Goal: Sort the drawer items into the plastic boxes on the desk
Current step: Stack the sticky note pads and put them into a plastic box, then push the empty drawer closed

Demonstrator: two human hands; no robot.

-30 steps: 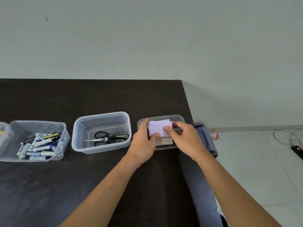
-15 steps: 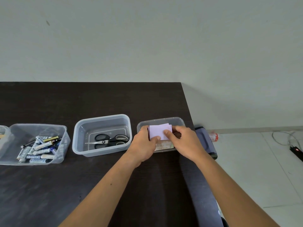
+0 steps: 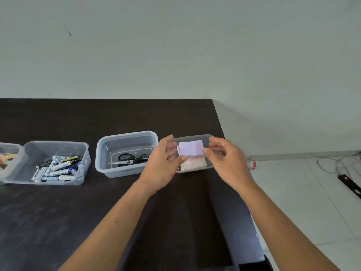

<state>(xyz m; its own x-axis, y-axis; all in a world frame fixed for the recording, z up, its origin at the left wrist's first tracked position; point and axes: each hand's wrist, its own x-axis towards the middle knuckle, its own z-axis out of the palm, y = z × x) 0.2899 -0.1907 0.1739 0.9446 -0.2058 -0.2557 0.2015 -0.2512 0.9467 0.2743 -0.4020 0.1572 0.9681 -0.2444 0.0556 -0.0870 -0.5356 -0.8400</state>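
Note:
A pale purple pad of paper [image 3: 191,147] lies in the shallow clear box [image 3: 195,137] at the desk's right edge, on top of a cream patterned pad [image 3: 194,165]. My left hand [image 3: 163,165] hovers just left of the purple pad, fingers spread, holding nothing. My right hand [image 3: 224,159] is just right of it, fingers apart and off the paper. A grey box [image 3: 127,136] to the left holds black scissors [image 3: 134,158]. Further left, a clear box [image 3: 56,144] holds several batteries [image 3: 56,169].
Another box [image 3: 11,151] with something orange shows at the far left edge. The dark desk [image 3: 78,212] ends just right of the shallow box. On the floor to the right lie a bottle [image 3: 251,164] and a power strip [image 3: 349,182] with cables.
Both hands held the purple pad over the shallow box and lowered it in. Now they have let go and drawn apart to either side.

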